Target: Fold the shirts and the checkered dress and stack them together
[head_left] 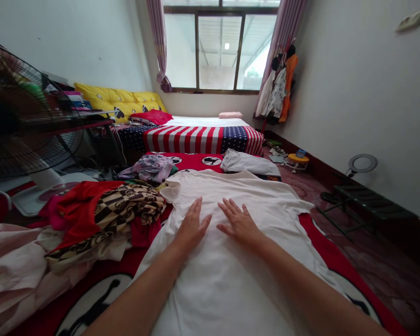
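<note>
A white T-shirt (227, 284) lies spread flat on a red printed bedcover (327, 247). My left hand (192, 224) and my right hand (238, 221) rest palm down on its chest area, fingers apart, gripping nothing. To the left of the shirt, touching its edge, lies a heap of red and brown checked clothes (126, 210). A crumpled lilac garment (149, 169) and a folded grey garment (250, 163) lie beyond the collar.
A pedestal fan (24, 121) stands at the left, and pale pink cloth (14, 266) lies in the near left corner. Farther off are a flag-patterned blanket (192, 139), a yellow cushion (119, 102) and a window (220, 49). A dark folding rack (371, 203) stands on the floor at the right.
</note>
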Tool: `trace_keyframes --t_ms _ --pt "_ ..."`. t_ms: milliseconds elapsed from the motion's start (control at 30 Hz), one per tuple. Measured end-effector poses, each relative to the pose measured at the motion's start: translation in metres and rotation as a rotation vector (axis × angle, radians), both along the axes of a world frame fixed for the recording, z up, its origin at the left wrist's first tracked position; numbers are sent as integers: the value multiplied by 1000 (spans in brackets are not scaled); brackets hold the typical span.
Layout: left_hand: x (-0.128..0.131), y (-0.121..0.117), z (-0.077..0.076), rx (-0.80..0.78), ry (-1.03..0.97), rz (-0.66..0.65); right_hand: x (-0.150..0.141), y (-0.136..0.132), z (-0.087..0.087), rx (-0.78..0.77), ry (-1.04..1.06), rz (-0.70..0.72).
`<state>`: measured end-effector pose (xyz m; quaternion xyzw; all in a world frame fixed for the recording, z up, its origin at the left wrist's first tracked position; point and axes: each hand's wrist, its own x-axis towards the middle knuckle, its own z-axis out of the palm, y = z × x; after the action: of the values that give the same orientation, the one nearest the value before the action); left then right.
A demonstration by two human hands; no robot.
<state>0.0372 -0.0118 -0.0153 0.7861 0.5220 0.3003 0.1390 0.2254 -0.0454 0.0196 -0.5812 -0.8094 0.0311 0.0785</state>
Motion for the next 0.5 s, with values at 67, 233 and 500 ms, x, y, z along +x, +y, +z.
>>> trace_keyframes --t_ms 67,233,500 --pt "-6 6 1 -31 59 96 24 9 -14 -17 -42 -141" --pt "-11 11 6 -85 358 180 119 10 -28 -19 -200 -622" --pt "-3 7 -1 -37 404 224 111 53 -5 155 -131 -456"
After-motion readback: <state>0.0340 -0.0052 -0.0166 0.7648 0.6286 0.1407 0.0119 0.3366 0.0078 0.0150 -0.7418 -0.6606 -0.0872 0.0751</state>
